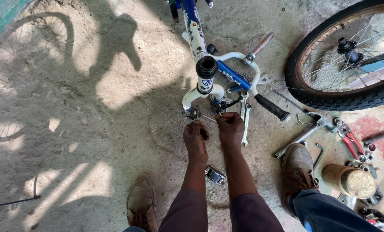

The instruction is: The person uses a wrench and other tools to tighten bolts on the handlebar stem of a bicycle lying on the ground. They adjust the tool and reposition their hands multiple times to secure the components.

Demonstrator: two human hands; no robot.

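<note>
Blue-white bike frame (202,64) cut off above; both hands' fingers pinch small indistinct brake parts (200,115)

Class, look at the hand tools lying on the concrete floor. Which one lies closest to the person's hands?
The silver spanner, lying just beside the right hand. The hammer and the red-handled pliers lie farther off, towards the wheel.

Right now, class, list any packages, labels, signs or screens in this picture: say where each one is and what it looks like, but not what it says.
Frame decal: along the white and blue bicycle tube at top centre; dark lettering on white.
Small decal: on the white tube just below the round black opening, above both hands; blue mark on white.
No packages, signs or screens show.
</note>
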